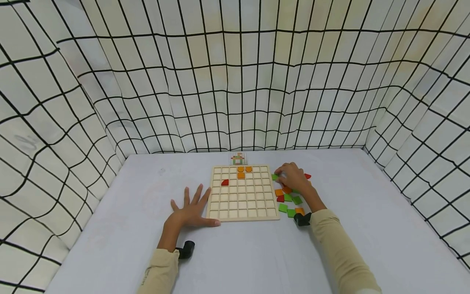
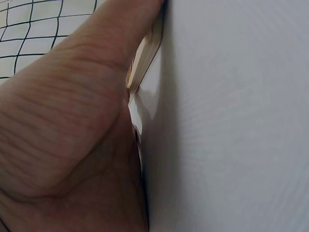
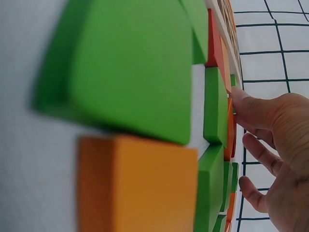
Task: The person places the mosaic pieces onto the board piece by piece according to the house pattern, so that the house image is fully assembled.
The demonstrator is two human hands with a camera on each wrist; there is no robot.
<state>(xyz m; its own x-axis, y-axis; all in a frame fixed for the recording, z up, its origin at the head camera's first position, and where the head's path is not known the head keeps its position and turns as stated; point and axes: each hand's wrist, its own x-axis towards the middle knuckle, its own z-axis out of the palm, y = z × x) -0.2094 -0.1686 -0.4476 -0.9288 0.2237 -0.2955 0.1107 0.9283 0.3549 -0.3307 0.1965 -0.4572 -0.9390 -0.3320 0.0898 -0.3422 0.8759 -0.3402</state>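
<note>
A square wooden grid board point(image 1: 242, 219) lies on the white table. It holds two orange round pieces point(image 1: 244, 169), an orange square tile point(image 1: 240, 175) and a red quarter-circle piece point(image 1: 225, 182). My left hand point(image 1: 189, 211) rests with spread fingers at the board's left edge, thumb along its front corner. Beside the board's upper right edge, my right hand point(image 1: 293, 176) has thumb and index fingertips at a green tile point(image 1: 275, 177), pinching it. In the right wrist view the thumb covers part of that tile; the index tip is hidden.
Loose green tiles point(image 1: 297, 200), orange tiles point(image 1: 299, 211) and red pieces point(image 1: 280, 199) lie scattered right of the board, partly under my right hand. A small pattern card point(image 1: 238, 158) sits behind the board. White walls with black grid lines point(image 1: 249, 102) surround the table.
</note>
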